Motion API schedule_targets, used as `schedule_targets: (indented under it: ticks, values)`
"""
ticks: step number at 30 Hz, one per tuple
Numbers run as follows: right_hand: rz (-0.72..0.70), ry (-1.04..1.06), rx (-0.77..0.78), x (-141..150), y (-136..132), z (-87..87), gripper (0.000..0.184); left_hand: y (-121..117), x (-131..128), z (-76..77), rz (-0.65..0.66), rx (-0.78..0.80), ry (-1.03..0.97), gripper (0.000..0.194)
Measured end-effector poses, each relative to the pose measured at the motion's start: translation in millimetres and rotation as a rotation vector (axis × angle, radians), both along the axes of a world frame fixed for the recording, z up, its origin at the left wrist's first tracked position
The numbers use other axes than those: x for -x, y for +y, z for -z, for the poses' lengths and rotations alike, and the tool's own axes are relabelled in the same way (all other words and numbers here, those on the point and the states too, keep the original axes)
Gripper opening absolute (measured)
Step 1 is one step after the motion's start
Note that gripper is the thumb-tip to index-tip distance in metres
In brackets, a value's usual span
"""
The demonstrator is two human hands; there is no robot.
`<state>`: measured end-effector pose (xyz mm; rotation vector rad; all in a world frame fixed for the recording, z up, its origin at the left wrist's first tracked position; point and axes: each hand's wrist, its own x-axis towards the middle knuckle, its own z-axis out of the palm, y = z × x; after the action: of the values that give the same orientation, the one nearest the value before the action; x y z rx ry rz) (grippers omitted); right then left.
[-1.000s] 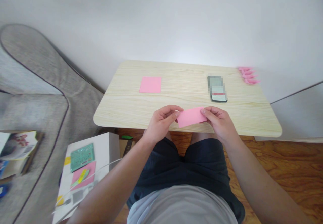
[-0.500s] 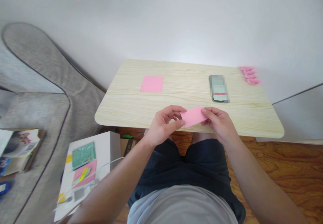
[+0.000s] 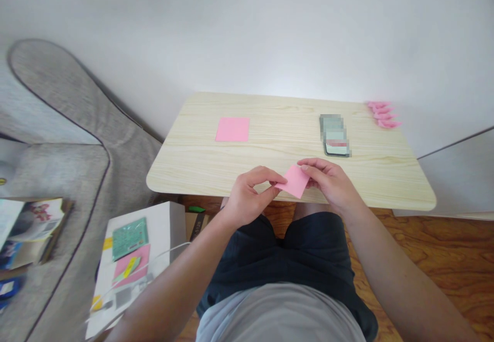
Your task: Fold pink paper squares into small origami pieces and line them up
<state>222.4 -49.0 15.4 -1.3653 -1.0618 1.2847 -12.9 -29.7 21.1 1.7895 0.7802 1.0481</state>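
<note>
Between my hands, above the near edge of the table (image 3: 185, 162), is a folded piece of pink paper (image 3: 295, 181). My left hand (image 3: 252, 193) pinches its left corner between thumb and fingers. At its upper right, my right hand (image 3: 328, 180) grips the paper with the thumb on top and fingers behind. A flat pink paper square (image 3: 232, 129) lies on the table beyond my left hand. Farther right rests a phone (image 3: 335, 135), its screen blurred out. Several folded pink paper pieces (image 3: 383, 114) sit in a row at the far right corner.
A white box (image 3: 154, 218) stands low at the left, carrying a green packet (image 3: 130, 238), pink paper (image 3: 142, 259) and a white cable (image 3: 170, 250). A grey sofa (image 3: 73, 177) holding magazines (image 3: 36, 223) is farther left. The white wall (image 3: 270, 33) borders the table's back.
The pink paper in my hands has turned from a flat rectangle to a more pointed shape, its right part angled upward. My right hand has shifted slightly left.
</note>
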Motion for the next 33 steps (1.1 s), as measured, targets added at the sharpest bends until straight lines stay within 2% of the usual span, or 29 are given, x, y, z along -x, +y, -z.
schedule_targets:
  ticks: [3,7,9,12,16,19,23,29,33]
  values:
    - [0.076,-0.188,-0.111,0.7,-3.2,-0.7,0.037,-0.3,-1.1,1.3,-0.086,-0.058,0.026,0.017]
    - [0.139,-0.371,-0.223,4.3,-16.6,-1.8,0.026,0.6,-2.9,6.5,-0.183,-0.163,0.064,0.017]
    - [0.118,-0.326,-0.223,8.0,-26.1,-2.9,0.025,1.0,-3.6,11.0,-0.202,-0.258,0.092,0.018]
    - [0.009,-0.305,-0.229,14.3,-39.6,-5.4,0.026,0.1,-4.5,18.1,-0.214,-0.395,0.172,0.020]
    - [-0.056,-0.497,-0.339,20.5,-49.0,-7.2,0.031,-5.6,-7.1,23.1,-0.282,-0.507,0.315,0.019]
    - [-0.032,-0.637,-0.465,22.0,-49.1,-4.3,0.021,-11.2,-10.1,22.4,-0.325,-0.575,0.393,0.017]
    - [0.013,-0.708,-0.548,17.3,-46.6,4.0,0.018,-13.7,-12.1,20.7,-0.306,-0.596,0.439,0.015]
    - [-0.048,-0.679,-0.550,1.0,-44.6,13.9,0.017,-1.5,-7.9,27.4,-0.240,-0.523,0.483,0.017]
    - [-0.035,-0.744,-0.556,-8.3,-41.0,18.7,0.017,4.9,-7.3,32.4,-0.217,-0.509,0.507,0.014]
